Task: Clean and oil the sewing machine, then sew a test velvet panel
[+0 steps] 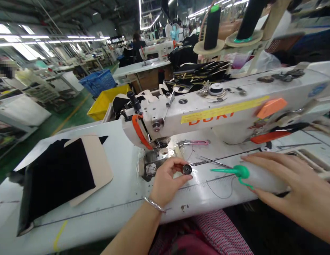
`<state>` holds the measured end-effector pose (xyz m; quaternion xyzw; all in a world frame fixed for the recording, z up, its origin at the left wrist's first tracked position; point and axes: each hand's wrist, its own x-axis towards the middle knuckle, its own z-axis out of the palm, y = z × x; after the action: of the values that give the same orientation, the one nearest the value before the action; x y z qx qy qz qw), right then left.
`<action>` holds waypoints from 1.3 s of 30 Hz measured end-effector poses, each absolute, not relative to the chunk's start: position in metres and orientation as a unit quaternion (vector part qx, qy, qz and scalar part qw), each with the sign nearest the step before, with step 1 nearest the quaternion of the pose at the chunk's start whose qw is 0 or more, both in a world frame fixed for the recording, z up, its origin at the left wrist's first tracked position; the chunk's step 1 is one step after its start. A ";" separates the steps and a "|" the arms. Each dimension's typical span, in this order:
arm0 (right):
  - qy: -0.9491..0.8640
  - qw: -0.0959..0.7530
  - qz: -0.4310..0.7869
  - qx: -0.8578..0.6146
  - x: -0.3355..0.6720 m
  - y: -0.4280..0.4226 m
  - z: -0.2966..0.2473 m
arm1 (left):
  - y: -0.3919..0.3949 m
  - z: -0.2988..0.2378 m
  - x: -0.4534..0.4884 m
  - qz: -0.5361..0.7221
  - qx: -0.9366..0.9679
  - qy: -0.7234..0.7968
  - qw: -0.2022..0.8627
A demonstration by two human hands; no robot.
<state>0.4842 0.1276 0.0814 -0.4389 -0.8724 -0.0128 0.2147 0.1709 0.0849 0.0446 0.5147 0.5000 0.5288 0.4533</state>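
My left hand pinches a small black round bobbin between thumb and fingers, just in front of the needle plate of the white sewing machine. My right hand wraps round a white squeeze bottle lying sideways, its green nozzle pointing left at the bobbin, a short gap away. A silver bracelet sits on my left wrist.
Black fabric with a beige panel lies on the white table at left. Pink-handled snips and tweezers lie near the machine base. Black thread cones stand behind. Yellow and blue crates sit on the floor.
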 end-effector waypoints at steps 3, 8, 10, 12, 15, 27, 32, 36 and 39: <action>-0.900 0.160 -0.011 -0.406 0.454 0.126 0.087 | 0.084 0.045 0.170 0.535 0.524 0.500 0.436; -0.922 0.121 -0.037 -0.367 0.441 0.131 0.088 | 0.082 0.044 0.171 0.530 0.539 0.507 0.413; -0.929 0.105 -0.050 -0.350 0.439 0.133 0.092 | 0.082 0.045 0.172 0.518 0.549 0.516 0.404; -0.934 0.098 -0.064 -0.338 0.436 0.132 0.097 | 0.082 0.047 0.172 0.508 0.558 0.524 0.396; -0.938 0.093 -0.087 -0.322 0.432 0.130 0.106 | 0.082 0.048 0.172 0.503 0.562 0.525 0.393; -0.938 0.090 -0.132 -0.309 0.426 0.127 0.114 | 0.081 0.046 0.173 0.505 0.554 0.524 0.405; -0.939 0.072 -0.146 -0.304 0.427 0.127 0.116 | 0.080 0.045 0.172 0.504 0.553 0.526 0.405; -0.940 0.078 -0.149 -0.296 0.427 0.127 0.114 | 0.081 0.046 0.172 0.506 0.550 0.523 0.411; -0.936 0.093 -0.138 -0.309 0.427 0.128 0.114 | 0.081 0.046 0.172 0.508 0.547 0.522 0.412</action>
<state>0.4269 0.1280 0.1135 -0.3089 -0.9365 -0.1379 0.0925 0.1722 0.0808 0.0464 0.5470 0.5223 0.5078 0.4125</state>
